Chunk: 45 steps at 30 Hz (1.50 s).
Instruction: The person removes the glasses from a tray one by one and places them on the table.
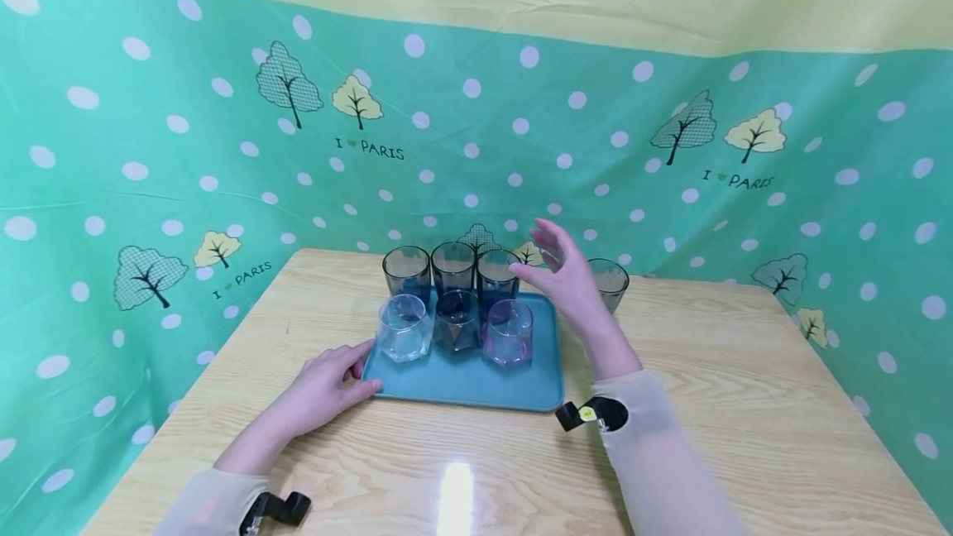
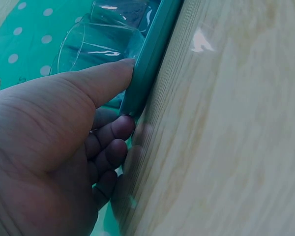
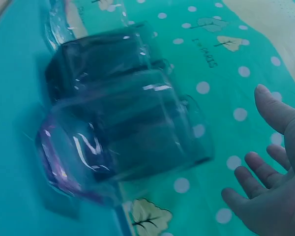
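A blue tray (image 1: pixel 462 387) carries two rows of glasses. In front stand a clear glass (image 1: pixel 404 342), a dark faceted glass (image 1: pixel 457 333) and a purple-tinted glass (image 1: pixel 509 346); behind them are three taller smoky glasses (image 1: pixel 407 267). My left hand (image 1: pixel 328 383) grips the tray's near left corner, its thumb (image 2: pixel 108 81) on the rim and its other fingers curled low beside the edge. Over the tray's back right, my right hand (image 1: pixel 569 279) is raised with fingers spread and nothing in it. Its thumb overlaps the rightmost smoky glass (image 1: pixel 497 271) in the head view.
Another smoky glass (image 1: pixel 610 284) stands off the tray, just right of my right hand and partly behind it. All this sits on a wood-grain table (image 1: pixel 715 404). A green dotted cloth (image 1: pixel 476 131) hangs behind the table's far edge.
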Motion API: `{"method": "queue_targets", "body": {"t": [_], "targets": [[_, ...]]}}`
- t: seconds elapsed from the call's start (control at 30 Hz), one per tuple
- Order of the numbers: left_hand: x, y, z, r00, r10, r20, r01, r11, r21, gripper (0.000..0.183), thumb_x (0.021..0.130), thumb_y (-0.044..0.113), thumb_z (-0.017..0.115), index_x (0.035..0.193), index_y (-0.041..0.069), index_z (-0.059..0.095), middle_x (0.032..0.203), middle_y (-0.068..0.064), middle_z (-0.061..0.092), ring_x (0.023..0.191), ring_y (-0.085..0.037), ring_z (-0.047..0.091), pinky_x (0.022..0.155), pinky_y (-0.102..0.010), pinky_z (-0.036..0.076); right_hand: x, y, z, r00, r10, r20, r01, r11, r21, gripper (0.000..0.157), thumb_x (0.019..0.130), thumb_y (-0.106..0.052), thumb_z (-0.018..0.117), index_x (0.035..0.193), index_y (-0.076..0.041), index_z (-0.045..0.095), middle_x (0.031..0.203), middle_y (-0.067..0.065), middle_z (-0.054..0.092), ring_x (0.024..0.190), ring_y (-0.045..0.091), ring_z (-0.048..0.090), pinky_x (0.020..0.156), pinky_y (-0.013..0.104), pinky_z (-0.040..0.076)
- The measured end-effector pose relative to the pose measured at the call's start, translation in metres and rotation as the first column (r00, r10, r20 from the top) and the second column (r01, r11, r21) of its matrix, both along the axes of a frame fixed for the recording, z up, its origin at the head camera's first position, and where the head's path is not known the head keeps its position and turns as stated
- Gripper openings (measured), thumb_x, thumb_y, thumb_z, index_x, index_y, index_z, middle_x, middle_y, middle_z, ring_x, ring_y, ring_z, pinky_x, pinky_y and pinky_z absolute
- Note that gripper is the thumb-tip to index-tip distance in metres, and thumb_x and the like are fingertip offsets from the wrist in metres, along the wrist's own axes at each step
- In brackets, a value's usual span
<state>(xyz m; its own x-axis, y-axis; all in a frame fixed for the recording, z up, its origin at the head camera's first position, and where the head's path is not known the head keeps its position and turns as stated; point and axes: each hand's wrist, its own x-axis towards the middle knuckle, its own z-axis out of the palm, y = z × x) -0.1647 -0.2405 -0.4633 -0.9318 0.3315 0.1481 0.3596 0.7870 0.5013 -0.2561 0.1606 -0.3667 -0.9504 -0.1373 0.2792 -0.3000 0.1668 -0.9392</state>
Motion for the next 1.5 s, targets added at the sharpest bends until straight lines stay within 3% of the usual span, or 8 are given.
{"method": "queue_targets", "body": {"t": [0.23, 0.47, 0.93, 1.33, 1.5], "targets": [[0.002, 0.0, 0.001, 1.0, -0.005, -0.001, 0.005, 1.0, 0.003, 0.075, 0.102, 0.041, 0.081, 0.157, -0.004, 0.057, 0.095, 0.011, 0.055, 0.086, -0.013, 0.048, 0.082, -0.041, 0.034, -0.007, -0.013, -0.012, 1.0, 0.012, 0.014, -0.012, 1.0, 0.028, 0.093, 0.095, -0.026, 0.091, 0.172, -0.018, 0.038, 0.168, 0.011, 0.047, 0.156, 0.026, 0.042, 0.129, 0.044, 0.03], [0.001, 0.0, 0.0, 1.0, 0.0, 0.001, 0.0, 1.0, -0.005, 0.075, 0.102, 0.04, 0.081, 0.158, -0.003, 0.056, 0.096, 0.01, 0.055, 0.087, -0.014, 0.048, 0.083, -0.042, 0.034, -0.011, -0.017, -0.021, 0.997, 0.021, 0.07, -0.025, 0.998, 0.052, 0.095, 0.096, -0.029, 0.091, 0.173, -0.022, 0.036, 0.17, 0.005, 0.046, 0.158, 0.025, 0.038, 0.129, 0.045, 0.029], [0.0, -0.001, 0.001, 1.0, -0.005, 0.003, 0.005, 1.0, -0.003, 0.075, 0.103, 0.04, 0.08, 0.158, -0.004, 0.055, 0.096, 0.01, 0.055, 0.088, -0.014, 0.048, 0.084, -0.042, 0.035, -0.018, -0.026, -0.032, 0.985, 0.096, 0.142, -0.104, 0.993, 0.047, 0.096, 0.097, -0.025, 0.09, 0.175, -0.02, 0.032, 0.173, 0.012, 0.037, 0.159, 0.028, 0.036, 0.127, 0.051, 0.033], [0.0, 0.0, 0.002, 1.0, -0.004, 0.001, 0.004, 1.0, 0.007, 0.074, 0.103, 0.04, 0.081, 0.157, -0.004, 0.056, 0.097, 0.01, 0.056, 0.087, -0.014, 0.049, 0.085, -0.044, 0.036, -0.019, -0.027, -0.037, 0.977, 0.081, 0.195, -0.096, 0.993, 0.07, 0.1, 0.096, -0.028, 0.091, 0.176, -0.025, 0.03, 0.173, 0.008, 0.038, 0.159, 0.046, 0.033, 0.124, 0.061, 0.035], [0.0, 0.0, 0.002, 1.0, -0.007, 0.003, 0.007, 1.0, 0.012, 0.074, 0.103, 0.04, 0.081, 0.157, -0.004, 0.056, 0.097, 0.01, 0.055, 0.087, -0.014, 0.049, 0.085, -0.044, 0.035, -0.019, -0.028, -0.039, 0.976, 0.089, 0.198, -0.102, 0.993, 0.056, 0.099, 0.097, -0.026, 0.09, 0.176, -0.024, 0.03, 0.172, 0.011, 0.04, 0.158, 0.047, 0.034, 0.122, 0.062, 0.036]]}}
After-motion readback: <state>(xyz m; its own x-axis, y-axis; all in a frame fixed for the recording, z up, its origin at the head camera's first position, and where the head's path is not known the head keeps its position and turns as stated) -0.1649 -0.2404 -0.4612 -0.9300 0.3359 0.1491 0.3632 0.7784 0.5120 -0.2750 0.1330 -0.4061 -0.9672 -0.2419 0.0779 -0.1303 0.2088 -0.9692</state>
